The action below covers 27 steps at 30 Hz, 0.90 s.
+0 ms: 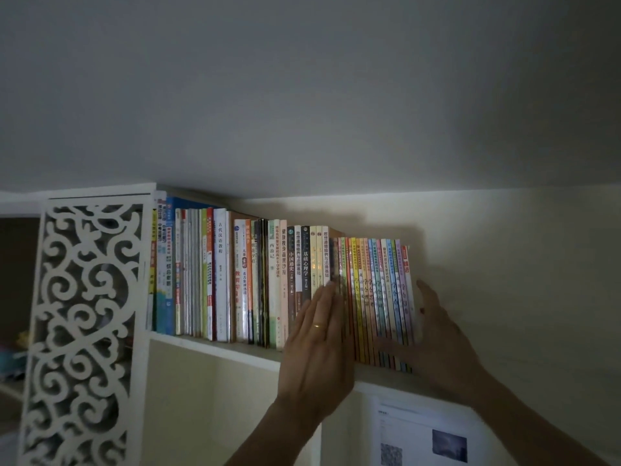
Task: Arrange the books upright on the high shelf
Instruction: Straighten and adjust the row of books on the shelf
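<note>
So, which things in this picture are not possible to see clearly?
- Head view: lower spines of the books behind the left hand, which covers them.
- Right hand: its fingers at the thin colourful books are blurred, so the grip is unclear.
- Print on the paper sheet below the shelf: too small and dim, cut by the bottom edge.

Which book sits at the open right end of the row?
The red-topped thin book, last of the colourful set; the right hand braces its outer side.
</note>
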Available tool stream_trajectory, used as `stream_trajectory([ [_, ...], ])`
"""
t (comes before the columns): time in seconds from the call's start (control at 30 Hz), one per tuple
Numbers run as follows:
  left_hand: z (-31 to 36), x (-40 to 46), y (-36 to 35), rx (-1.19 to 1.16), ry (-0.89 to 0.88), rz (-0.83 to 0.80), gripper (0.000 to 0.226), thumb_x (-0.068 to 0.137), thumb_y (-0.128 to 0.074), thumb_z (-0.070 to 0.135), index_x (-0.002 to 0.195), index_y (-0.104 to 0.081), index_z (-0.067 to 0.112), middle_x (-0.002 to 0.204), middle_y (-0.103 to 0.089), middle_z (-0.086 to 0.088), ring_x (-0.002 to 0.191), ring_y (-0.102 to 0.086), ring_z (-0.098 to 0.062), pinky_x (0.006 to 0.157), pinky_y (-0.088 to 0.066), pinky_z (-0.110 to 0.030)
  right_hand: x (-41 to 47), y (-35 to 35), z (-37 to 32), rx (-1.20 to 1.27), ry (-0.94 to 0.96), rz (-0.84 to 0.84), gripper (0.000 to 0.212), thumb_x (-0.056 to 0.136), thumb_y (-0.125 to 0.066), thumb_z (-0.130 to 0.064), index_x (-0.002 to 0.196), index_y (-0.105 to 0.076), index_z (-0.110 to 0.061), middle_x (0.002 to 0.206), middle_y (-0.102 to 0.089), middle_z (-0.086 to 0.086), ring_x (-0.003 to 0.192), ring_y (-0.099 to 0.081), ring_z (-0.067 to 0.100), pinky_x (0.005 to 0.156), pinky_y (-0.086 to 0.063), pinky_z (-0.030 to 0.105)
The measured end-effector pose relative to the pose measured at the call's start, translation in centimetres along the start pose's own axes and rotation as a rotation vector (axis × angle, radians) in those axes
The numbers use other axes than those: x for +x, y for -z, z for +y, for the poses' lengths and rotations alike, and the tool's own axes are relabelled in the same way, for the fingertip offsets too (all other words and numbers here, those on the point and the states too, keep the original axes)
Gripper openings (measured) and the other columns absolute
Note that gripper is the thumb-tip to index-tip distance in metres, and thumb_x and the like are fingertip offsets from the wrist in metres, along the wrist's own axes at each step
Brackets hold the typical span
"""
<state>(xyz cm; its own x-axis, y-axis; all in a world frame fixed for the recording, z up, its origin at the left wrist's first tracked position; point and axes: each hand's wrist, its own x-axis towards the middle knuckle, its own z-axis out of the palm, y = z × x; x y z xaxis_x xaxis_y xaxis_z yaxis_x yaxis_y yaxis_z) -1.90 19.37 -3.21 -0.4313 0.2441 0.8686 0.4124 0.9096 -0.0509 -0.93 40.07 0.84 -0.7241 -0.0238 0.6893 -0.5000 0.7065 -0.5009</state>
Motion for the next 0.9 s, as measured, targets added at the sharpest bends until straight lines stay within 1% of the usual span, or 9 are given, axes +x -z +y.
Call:
stream_trajectory([
  [0.1, -1.5, -0.9, -0.5, 0.073, -0.020, -0.064, 0.062, 0.106, -0.017, 0.030, 0.163, -0.002, 0.010, 0.170, 0.007, -0.012, 0.158, 0.010, -0.023, 0.126, -0.020, -0.045, 0.1, -2.7, -0.3, -0.040, 0.002, 0.087, 0.131, 0.053, -0.079, -0.079, 0.155, -0.007, -0.039, 0.126, -0.057, -0.002, 0.107, -0.064, 0.022, 0.084, -0.058, 0.048],
  [0.17, -1.6, -0.8, -0.1, 0.107, -0.002, -0.106, 0.064, 0.105, -0.013, 0.036, 0.163, 0.002, 0.013, 0.170, 0.011, -0.010, 0.157, 0.016, -0.023, 0.126, -0.016, -0.047, 0.4, -4.0, -0.4, -0.029, -0.059, 0.046, 0.150, 0.047, -0.081, -0.080, 0.156, 0.015, -0.041, 0.135, -0.052, 0.010, 0.113, -0.061, 0.035, 0.092, -0.055, 0.055],
  [0.23, -1.8, -0.6, 1.1, 0.128, -0.010, -0.100, 0.063, 0.105, -0.010, 0.040, 0.163, -0.003, 0.016, 0.171, 0.006, -0.008, 0.157, 0.010, -0.025, 0.125, -0.015, -0.049, 0.4, -4.8, -0.7, -0.131, -0.103, 0.098, 0.148, 0.055, -0.080, -0.075, 0.155, 0.021, -0.035, 0.148, -0.040, 0.019, 0.129, -0.048, 0.043, 0.103, -0.046, 0.059],
  [0.37, -5.4, -0.8, 2.2, 0.066, -0.013, 0.031, 0.057, 0.108, -0.029, 0.033, 0.160, -0.024, 0.013, 0.169, -0.017, -0.011, 0.157, -0.012, -0.029, 0.122, -0.027, -0.055, -1.0, -5.8, -4.0, -0.413, 0.229, 0.530, 0.107, 0.080, -0.067, -0.058, 0.157, -0.023, 0.001, 0.160, -0.029, 0.027, 0.150, -0.024, 0.045, 0.118, -0.030, 0.058],
  [0.47, -8.9, -1.1, 1.2, 0.037, -0.088, 0.070, 0.058, 0.108, -0.033, 0.032, 0.159, -0.027, 0.007, 0.169, -0.018, -0.013, 0.157, -0.015, -0.030, 0.119, -0.033, -0.056, -0.6, -8.7, -6.7, -0.432, 0.517, 0.466, 0.069, 0.094, -0.059, -0.037, 0.151, -0.042, -0.002, 0.162, -0.033, 0.018, 0.152, -0.028, 0.034, 0.117, -0.036, 0.054],
  [0.6, -11.1, -1.3, -0.4, 0.048, -0.135, 0.025, 0.057, 0.109, -0.024, 0.032, 0.159, -0.023, 0.005, 0.170, -0.012, -0.011, 0.157, -0.012, -0.027, 0.119, -0.036, -0.050, 0.9, -12.7, -6.9, -0.542, 0.504, 0.291, 0.082, 0.072, -0.086, -0.016, 0.145, -0.051, -0.001, 0.164, -0.029, 0.017, 0.147, -0.036, 0.033, 0.102, -0.054, 0.046],
  [0.73, -12.6, -1.0, 0.5, 0.095, -0.099, -0.064, 0.067, 0.103, -0.029, 0.035, 0.164, -0.006, 0.018, 0.172, 0.003, 0.000, 0.158, 0.003, -0.018, 0.122, -0.028, -0.050, 1.1, -13.0, -7.4, -0.646, 0.483, 0.262, 0.092, 0.055, -0.098, -0.017, 0.137, -0.060, -0.001, 0.159, -0.036, 0.020, 0.143, -0.040, 0.033, 0.094, -0.056, 0.043],
  [0.83, -14.3, -1.0, 1.7, 0.136, -0.139, -0.067, 0.067, 0.102, -0.029, 0.040, 0.163, -0.012, 0.019, 0.172, -0.003, -0.002, 0.158, -0.003, -0.020, 0.120, -0.031, -0.054, 0.9, -13.1, -7.8, -0.695, 0.476, 0.215, 0.099, 0.049, -0.101, -0.022, 0.138, -0.061, -0.006, 0.159, -0.037, 0.019, 0.141, -0.042, 0.039, 0.093, -0.051, 0.041],
  [0.9, -16.0, -1.4, 2.4, 0.112, -0.013, -0.042, 0.066, 0.104, -0.024, 0.045, 0.164, -0.004, 0.024, 0.172, 0.003, -0.002, 0.158, 0.002, -0.022, 0.124, -0.022, -0.053, 0.7, -13.8, -8.0, -0.751, 0.446, 0.160, 0.102, 0.047, -0.101, -0.026, 0.139, -0.060, -0.007, 0.158, -0.038, 0.020, 0.141, -0.040, 0.045, 0.097, -0.043, 0.044],
])
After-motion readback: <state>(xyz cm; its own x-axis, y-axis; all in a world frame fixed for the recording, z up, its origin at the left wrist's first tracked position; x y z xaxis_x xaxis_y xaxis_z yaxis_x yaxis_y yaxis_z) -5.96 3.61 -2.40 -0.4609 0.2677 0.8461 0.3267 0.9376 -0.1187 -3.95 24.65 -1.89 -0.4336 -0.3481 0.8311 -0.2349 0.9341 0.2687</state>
